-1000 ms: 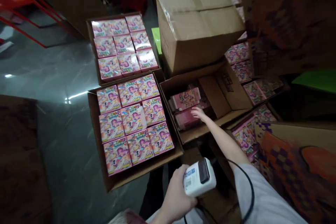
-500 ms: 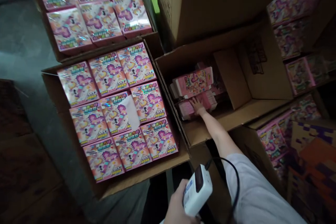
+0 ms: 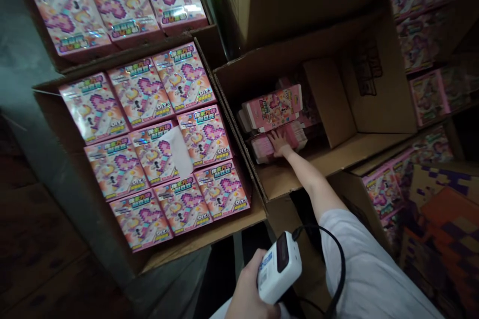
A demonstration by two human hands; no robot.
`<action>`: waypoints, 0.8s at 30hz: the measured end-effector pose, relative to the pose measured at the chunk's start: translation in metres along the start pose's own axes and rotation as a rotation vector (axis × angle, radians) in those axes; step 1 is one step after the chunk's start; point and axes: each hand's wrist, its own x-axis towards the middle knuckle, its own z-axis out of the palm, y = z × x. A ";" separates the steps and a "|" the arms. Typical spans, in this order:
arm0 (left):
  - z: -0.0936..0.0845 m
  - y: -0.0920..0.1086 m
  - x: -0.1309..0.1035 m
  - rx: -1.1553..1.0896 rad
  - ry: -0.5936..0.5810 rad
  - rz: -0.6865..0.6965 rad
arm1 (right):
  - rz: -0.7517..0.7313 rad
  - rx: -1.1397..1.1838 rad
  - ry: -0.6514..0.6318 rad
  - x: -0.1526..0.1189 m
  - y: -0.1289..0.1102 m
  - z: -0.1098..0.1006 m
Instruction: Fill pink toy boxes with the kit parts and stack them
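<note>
My left hand [image 3: 249,291], low in the view, is closed around a white power bank [image 3: 280,266] with a dark display and a black cable [image 3: 342,264] plugged into its top end. My right hand [image 3: 280,143] reaches into an open cardboard carton [image 3: 295,177]. Its fingers are spread over a stack of flattened pink boxes [image 3: 264,148] lying there. Just beyond that hand, a printed pink box [image 3: 275,108] with open end flaps rests on more flat boxes.
To the left, a carton [image 3: 209,237] holds rows of printed toy boxes [image 3: 142,222], with a white paper slip [image 3: 181,152] on them. Another filled carton [image 3: 71,62] stands behind it. More pink boxes [image 3: 383,192] and an orange and purple carton [image 3: 449,214] are at right.
The view has shifted slightly, so the cartons sit a little further left and higher. My right hand stays on the flattened boxes, and my left still holds the power bank.
</note>
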 end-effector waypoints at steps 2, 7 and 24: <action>-0.001 0.001 -0.002 -0.017 0.002 -0.009 | 0.012 0.010 0.019 -0.007 -0.005 0.001; -0.006 -0.007 -0.003 -0.068 0.001 -0.014 | 0.032 0.023 0.056 -0.031 -0.016 0.006; -0.008 -0.042 0.003 -0.236 -0.075 -0.092 | -0.085 -0.065 -0.042 -0.063 -0.034 0.006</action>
